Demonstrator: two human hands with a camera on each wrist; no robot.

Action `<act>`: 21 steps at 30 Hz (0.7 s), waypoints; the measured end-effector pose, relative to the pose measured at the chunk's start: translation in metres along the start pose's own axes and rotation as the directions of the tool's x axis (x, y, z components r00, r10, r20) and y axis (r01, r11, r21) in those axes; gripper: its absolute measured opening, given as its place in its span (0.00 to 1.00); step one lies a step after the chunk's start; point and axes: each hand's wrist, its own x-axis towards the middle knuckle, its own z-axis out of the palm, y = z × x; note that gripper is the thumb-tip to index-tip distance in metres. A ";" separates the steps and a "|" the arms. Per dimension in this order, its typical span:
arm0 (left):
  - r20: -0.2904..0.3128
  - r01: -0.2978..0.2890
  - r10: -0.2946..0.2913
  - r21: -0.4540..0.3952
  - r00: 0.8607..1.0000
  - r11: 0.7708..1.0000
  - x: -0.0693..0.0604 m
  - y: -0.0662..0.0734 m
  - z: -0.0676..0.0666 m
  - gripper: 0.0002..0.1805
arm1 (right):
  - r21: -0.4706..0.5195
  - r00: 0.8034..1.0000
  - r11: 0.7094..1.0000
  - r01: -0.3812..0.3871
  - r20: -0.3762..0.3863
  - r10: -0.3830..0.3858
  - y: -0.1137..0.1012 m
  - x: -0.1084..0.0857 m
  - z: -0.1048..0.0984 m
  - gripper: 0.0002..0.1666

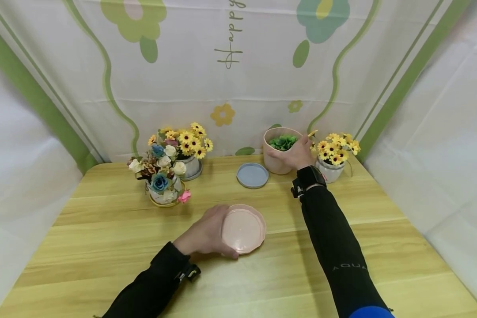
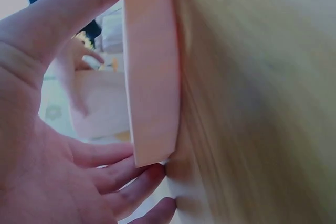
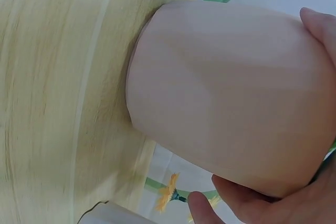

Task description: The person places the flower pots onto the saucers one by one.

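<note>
Head cam: my left hand (image 1: 208,232) has thumb and fingers curled round the pink saucer (image 1: 243,230), mid-table (image 1: 103,247). My right hand (image 1: 296,154) grips the pot (image 1: 276,164) near its rim, greens (image 1: 283,142) inside, between the blue saucer (image 1: 252,176) and yellow flowers (image 1: 335,148). Left wrist cam: I'm pinching the saucer's edge, can't really tell if it's touching wood. Right wrist cam: my digits clasp the pot from opposite sides.

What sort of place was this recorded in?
Probably a small staged booth rather than an ordinary room: a flower-printed backdrop and white side sheets stand around a wood-grain table.
</note>
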 end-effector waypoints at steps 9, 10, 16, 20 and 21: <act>0.010 0.002 -0.002 -0.021 1.000 1.000 -0.038 -0.021 -0.019 0.66 | -0.015 1.000 1.000 -0.014 -0.018 0.014 0.003 0.005 0.005 0.85; 0.007 0.001 -0.001 -0.016 1.000 1.000 -0.040 -0.023 -0.021 0.67 | -0.016 1.000 1.000 -0.016 -0.021 0.016 0.004 0.005 0.005 0.85; -0.017 -0.033 0.033 0.022 0.999 0.999 -0.046 -0.027 -0.025 0.66 | -0.020 0.999 1.000 -0.009 -0.033 0.008 0.003 0.005 0.004 0.85; -0.017 -0.021 0.022 0.025 1.000 0.999 -0.046 -0.027 -0.025 0.67 | -0.022 1.000 1.000 -0.011 -0.023 0.010 0.002 0.003 0.002 0.85; -0.016 -0.021 0.021 0.022 1.000 1.000 -0.045 -0.027 -0.025 0.67 | -0.019 1.000 1.000 -0.013 -0.023 0.012 0.002 0.003 0.002 0.85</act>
